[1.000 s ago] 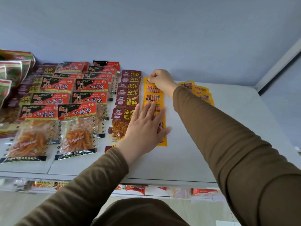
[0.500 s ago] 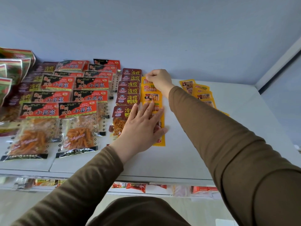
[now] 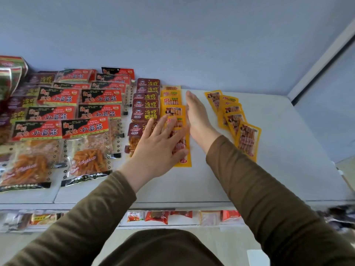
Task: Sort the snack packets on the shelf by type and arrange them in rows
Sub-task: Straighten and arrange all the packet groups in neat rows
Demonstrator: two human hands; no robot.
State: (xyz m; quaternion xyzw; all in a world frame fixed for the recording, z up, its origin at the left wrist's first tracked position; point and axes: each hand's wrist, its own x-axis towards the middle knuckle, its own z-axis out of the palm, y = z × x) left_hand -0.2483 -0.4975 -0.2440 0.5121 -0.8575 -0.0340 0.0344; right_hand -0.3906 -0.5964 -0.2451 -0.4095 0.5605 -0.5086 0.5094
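Observation:
Snack packets lie in overlapping rows on a white shelf. Red-and-black packets of orange strips fill the left. Beside them runs a column of dark red packets, then a column of yellow packets. My left hand lies flat with spread fingers on the near yellow packets. My right hand stands on edge with straight fingers along the right side of that yellow column. A second, fanned row of yellow packets lies to the right, apart from both hands.
Green-and-red bags stand at the far left. A blue-grey wall backs the shelf, with a white corner post at the right. A lower shelf holds more packets below the front edge.
My right hand left the far end of the yellow column, uncurled, and came nearer to stand edge-on along its right side. My left hand stayed pressed on the near packets.

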